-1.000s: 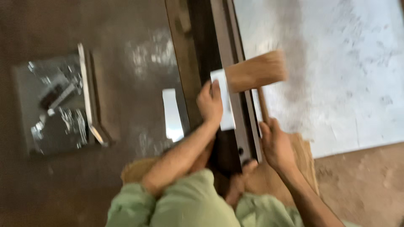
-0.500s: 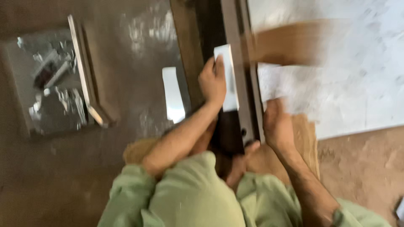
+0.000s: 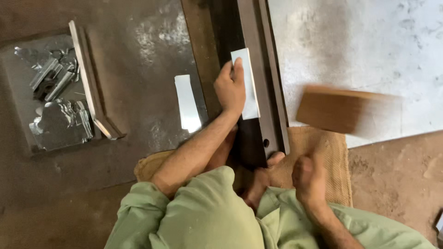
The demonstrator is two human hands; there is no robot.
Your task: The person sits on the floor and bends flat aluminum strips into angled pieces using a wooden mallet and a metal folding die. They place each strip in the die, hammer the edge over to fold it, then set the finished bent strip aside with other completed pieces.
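- Concrete floor (image 3: 369, 41), dark and stained on the left, pale on the right; burlap sack (image 3: 323, 152) under the person.
- Left hand (image 3: 230, 87) presses a metal strip (image 3: 249, 83) flat on a steel bar (image 3: 258, 55).
- Right hand (image 3: 310, 177) is fisted around a wooden mallet (image 3: 344, 109) (blurred).
- Second strip (image 3: 187, 102) lies near; scraps (image 3: 55, 106) well apart.
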